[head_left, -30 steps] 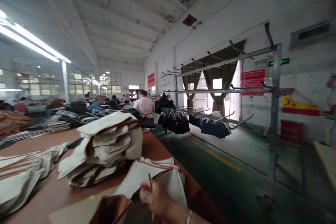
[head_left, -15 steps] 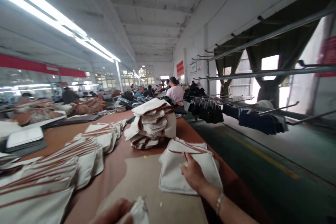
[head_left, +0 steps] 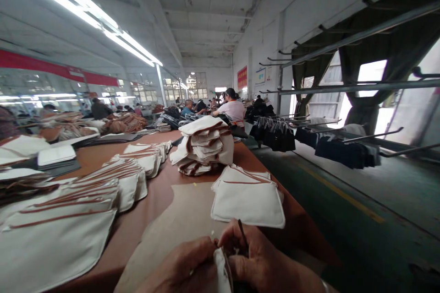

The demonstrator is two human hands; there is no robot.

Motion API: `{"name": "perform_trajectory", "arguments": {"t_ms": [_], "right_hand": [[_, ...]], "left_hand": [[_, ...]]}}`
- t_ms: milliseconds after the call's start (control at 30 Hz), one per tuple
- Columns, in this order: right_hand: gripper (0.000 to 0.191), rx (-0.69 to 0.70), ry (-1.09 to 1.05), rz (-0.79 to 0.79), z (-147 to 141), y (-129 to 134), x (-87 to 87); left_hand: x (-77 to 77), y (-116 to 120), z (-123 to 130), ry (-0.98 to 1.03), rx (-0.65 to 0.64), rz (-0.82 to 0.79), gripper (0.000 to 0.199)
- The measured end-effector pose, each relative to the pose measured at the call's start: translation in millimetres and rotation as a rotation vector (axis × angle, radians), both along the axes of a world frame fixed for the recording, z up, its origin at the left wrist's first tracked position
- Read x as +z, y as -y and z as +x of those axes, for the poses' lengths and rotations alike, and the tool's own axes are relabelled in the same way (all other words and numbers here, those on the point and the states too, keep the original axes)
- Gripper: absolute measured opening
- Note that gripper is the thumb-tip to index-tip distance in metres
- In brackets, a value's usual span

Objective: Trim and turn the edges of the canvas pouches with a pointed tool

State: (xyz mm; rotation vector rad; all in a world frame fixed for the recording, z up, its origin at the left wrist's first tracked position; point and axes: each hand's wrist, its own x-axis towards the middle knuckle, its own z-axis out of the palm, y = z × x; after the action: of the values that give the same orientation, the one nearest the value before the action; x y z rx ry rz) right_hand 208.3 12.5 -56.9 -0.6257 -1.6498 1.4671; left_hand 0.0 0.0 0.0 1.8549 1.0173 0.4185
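Observation:
At the bottom centre, my left hand is closed on a white fabric piece with a brown edge. My right hand is closed at the same piece, with a thin dark tool held between its fingers and pointing up. The tool's lower end is hidden by the fingers. Just beyond my hands lies a small stack of white pouches with brown trim, touched by neither hand. Brown paper is spread under and left of my hands.
A tall pile of white pouches stands mid-table. Overlapping rows of white pouches cover the left of the brown table. Racks with dark bags stand to the right. A person in a light top is farther back.
My right hand has left the small pouch stack and come down and back to my left hand, meeting at the white piece. My left hand has moved right. The camera view has tilted and shifted.

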Motion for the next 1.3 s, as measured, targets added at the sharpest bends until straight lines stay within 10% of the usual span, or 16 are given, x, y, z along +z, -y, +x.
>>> {"name": "perform_trajectory", "arguments": {"t_ms": [467, 767, 967, 1133, 1300], "right_hand": [[0.012, -0.242, 0.314, 0.431, -2.6, 12.9, -16.1], [0.018, -0.062, 0.096, -0.385, -4.8, 6.1, -18.0], [0.018, -0.038, -0.024, -0.499, -4.8, -2.6, -40.5], [0.043, 0.003, -0.056, -0.392, -3.1, -4.7, -26.4], [0.026, -0.076, 0.254, -0.294, 0.5, -9.0, -16.0]], "left_hand": [[-53.0, 0.0, 2.8, 0.435, 0.076, -0.298, 0.042], [-55.2, -7.3, 11.2, 0.531, 0.108, -0.452, 0.033], [-62.3, -13.7, 18.3, 0.573, 0.170, -0.508, 0.022], [-75.9, -21.4, 21.4, 0.504, 0.214, -0.471, 0.021], [-75.9, -28.5, 22.3, 0.370, 0.177, -0.392, 0.011]]}}
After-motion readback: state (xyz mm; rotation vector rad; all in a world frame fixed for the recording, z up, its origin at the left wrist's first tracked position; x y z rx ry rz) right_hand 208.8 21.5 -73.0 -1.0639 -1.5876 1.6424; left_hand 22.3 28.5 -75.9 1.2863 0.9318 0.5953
